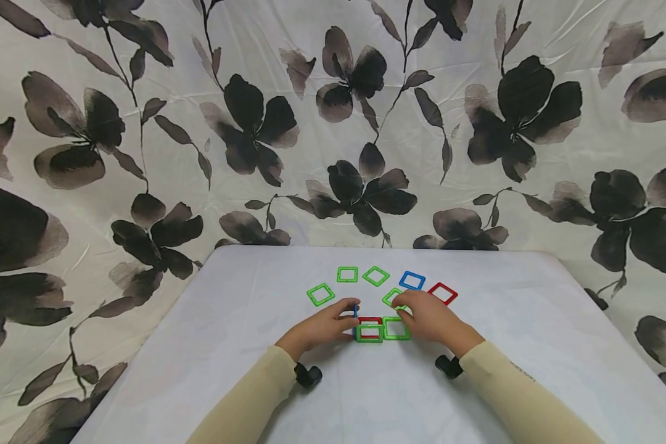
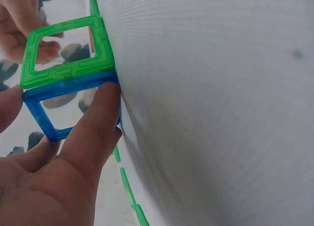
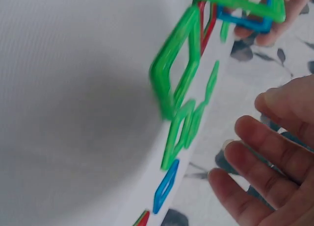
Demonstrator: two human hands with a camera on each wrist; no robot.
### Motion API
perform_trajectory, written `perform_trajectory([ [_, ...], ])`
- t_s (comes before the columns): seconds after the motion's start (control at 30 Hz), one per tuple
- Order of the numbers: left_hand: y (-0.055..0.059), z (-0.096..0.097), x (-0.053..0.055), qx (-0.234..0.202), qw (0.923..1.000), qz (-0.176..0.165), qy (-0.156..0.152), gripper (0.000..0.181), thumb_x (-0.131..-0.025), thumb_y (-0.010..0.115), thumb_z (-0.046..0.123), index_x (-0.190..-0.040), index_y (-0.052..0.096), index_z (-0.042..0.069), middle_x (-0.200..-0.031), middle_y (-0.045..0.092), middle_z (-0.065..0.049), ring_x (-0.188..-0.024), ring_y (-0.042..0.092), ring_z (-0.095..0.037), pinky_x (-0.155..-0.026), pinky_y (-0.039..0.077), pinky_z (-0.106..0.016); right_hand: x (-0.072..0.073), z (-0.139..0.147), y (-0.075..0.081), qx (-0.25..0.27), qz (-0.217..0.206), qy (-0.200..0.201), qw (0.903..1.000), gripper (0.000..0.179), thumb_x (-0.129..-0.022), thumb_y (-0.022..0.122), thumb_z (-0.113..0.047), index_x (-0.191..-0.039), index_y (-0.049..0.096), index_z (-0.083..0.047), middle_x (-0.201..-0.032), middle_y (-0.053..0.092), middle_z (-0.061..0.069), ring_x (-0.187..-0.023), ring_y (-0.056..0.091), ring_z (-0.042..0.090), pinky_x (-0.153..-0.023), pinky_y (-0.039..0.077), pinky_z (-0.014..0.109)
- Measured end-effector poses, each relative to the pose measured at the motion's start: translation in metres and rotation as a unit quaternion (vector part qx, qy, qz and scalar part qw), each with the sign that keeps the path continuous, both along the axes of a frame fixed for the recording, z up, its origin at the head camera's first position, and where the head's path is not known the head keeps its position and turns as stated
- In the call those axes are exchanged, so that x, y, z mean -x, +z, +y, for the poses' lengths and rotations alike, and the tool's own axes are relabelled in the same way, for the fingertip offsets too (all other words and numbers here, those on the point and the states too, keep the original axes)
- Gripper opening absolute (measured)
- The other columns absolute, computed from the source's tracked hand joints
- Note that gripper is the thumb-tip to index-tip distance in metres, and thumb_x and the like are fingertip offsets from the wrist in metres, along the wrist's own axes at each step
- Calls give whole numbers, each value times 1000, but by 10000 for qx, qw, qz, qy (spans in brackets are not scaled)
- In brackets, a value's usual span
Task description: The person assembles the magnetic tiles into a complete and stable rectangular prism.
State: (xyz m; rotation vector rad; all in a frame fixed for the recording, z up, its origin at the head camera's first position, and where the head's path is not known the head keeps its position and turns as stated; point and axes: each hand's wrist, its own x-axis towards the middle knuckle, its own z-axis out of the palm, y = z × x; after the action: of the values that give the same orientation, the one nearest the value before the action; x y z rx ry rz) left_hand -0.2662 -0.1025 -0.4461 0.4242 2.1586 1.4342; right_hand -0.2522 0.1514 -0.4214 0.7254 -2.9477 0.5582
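Observation:
My left hand [image 1: 324,324] grips a blue square frame [image 2: 39,115] of translucent plastic, standing on its edge at the left of a small structure. One finger presses along the blue frame near the tabletop. A green square frame [image 2: 68,76] joins the blue one at a corner and forms the near side. Behind it is a red square frame [image 1: 370,320]. Beside these, to the right, lies another green square [image 1: 396,338]. My right hand [image 1: 430,314] hovers close to that square, its fingers loosely bent with nothing between them. It partly covers a further green square [image 1: 388,294] in the head view.
Loose squares lie in an arc farther back on the white table [image 1: 227,370]: several green ones, such as the leftmost [image 1: 326,301], a blue one [image 1: 410,287] and a red one [image 1: 448,288]. A flower-patterned cloth [image 1: 311,234] hangs behind the table's far edge.

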Motion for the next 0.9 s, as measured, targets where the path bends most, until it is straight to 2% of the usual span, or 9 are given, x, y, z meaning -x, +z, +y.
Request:
perform_trajectory([
  [0.27,-1,-1,0,-49,9999,81,-73,53,-102,50,20,-150,31,12,-157,29,-10,-136,44,-29,-98,52,-40,12,17,-6,-145,120,-188,9996,23,-91,66,-16,-112,70,-9,-112,69,4,-112,62,25,-97,50,46],
  [0.43,-3,-2,0,-20,10000,85,-47,53,-101,51,22,-150,32,12,-157,29,-9,-137,43,-29,-98,52,-40,22,25,-10,-309,212,-481,9981,21,-89,67,-16,-108,71,-8,-105,70,5,-102,64,24,-89,53,44],
  [0.63,-3,-2,0,-6,9999,97,-49,52,-102,50,21,-150,32,13,-157,30,-8,-138,42,-28,-98,52,-40,34,37,-14,-523,23,-839,9951,22,-88,67,-15,-108,70,-5,-104,69,9,-98,64,26,-85,53,44],
  [0.9,-2,-2,1,-52,9999,113,-93,53,-102,50,20,-150,31,13,-157,29,-7,-139,41,-28,-99,51,-39,45,52,-16,-576,-157,-1198,9910,22,-88,67,-12,-108,70,-3,-94,68,8,-88,62,23,-84,53,45],
])
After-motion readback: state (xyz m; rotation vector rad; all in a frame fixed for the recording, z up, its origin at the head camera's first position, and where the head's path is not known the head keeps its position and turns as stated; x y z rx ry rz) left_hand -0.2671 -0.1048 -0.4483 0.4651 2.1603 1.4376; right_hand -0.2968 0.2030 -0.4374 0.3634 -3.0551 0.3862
